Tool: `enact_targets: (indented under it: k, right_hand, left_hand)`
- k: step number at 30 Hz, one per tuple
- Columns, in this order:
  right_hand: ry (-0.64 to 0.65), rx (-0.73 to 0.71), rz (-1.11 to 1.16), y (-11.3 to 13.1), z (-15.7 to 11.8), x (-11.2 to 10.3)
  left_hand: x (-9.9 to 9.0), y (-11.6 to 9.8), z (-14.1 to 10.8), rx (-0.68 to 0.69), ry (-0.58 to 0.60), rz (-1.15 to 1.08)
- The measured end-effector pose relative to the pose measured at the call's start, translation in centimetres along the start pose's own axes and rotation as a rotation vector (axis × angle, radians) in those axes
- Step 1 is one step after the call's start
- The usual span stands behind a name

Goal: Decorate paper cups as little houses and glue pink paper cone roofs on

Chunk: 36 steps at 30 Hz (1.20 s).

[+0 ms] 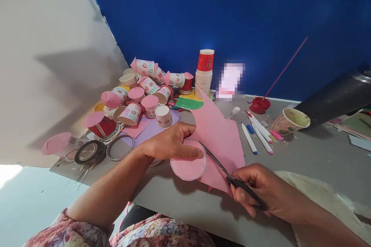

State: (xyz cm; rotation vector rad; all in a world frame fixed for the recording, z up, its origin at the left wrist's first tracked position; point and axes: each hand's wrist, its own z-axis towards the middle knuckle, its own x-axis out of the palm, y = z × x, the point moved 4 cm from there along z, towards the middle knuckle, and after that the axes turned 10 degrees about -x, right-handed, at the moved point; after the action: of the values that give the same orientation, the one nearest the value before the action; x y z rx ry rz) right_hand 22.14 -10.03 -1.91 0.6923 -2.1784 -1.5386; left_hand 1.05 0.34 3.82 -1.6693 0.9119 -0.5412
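Head camera: at the near middle of a gray table point(307, 150), the left hand point(175, 142) is closed on a pink circle point(187, 168) with a dark outline, its thumb pressed on top and most of its fingers hidden from sight. The right hand point(259, 185), to the right and nearer, is curled around the black handles of a pair of scissors point(232, 179). The blades point far and left, lying along the circle's right edge; how wide they stand apart I cannot tell. A larger pink sheet point(224, 139) spreads behind and right of the circle, beneath the blades.

On the far left is a heap of decorated paper cups point(130, 114), many with pink tops, some upright and others on their sides. Nearer on that side, a black tape roll point(101, 154) sits just beside a clear tape roll point(118, 159). A tall cup stack point(203, 85) stands far, near the blue wall point(232, 15). To the right lie white markers point(262, 133), with a red dish point(260, 106) beyond them and a tilted, patterned cup point(285, 123) near it.
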Motion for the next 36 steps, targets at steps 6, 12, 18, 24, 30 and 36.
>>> enact_targets:
  k: [6,12,18,24,30,36]
  right_hand:
    - [0.013,0.036,0.001,0.17,0.01,0.19]
    - [0.019,0.017,-0.011,-0.32,-0.01,0.08]
    - [0.031,0.029,-0.014,-0.12,0.0,0.19]
    - [0.043,0.054,0.0,-0.02,0.07,0.37]
    - [0.034,0.067,0.021,-0.19,0.28,0.59]
    - [0.023,0.019,0.022,-0.61,0.28,0.32]
  left_hand:
    - [-0.21,0.27,-0.03,-0.033,0.03,0.08]
    - [-0.37,0.18,-0.04,-0.029,0.002,0.125]
    - [-0.3,-0.07,-0.2,-0.048,-0.017,0.143]
    - [-0.17,-0.21,-0.32,-0.033,-0.016,0.163]
    - [-0.21,-0.09,-0.36,-0.043,0.018,0.215]
    - [-0.21,-0.25,-0.27,-0.023,0.029,0.219]
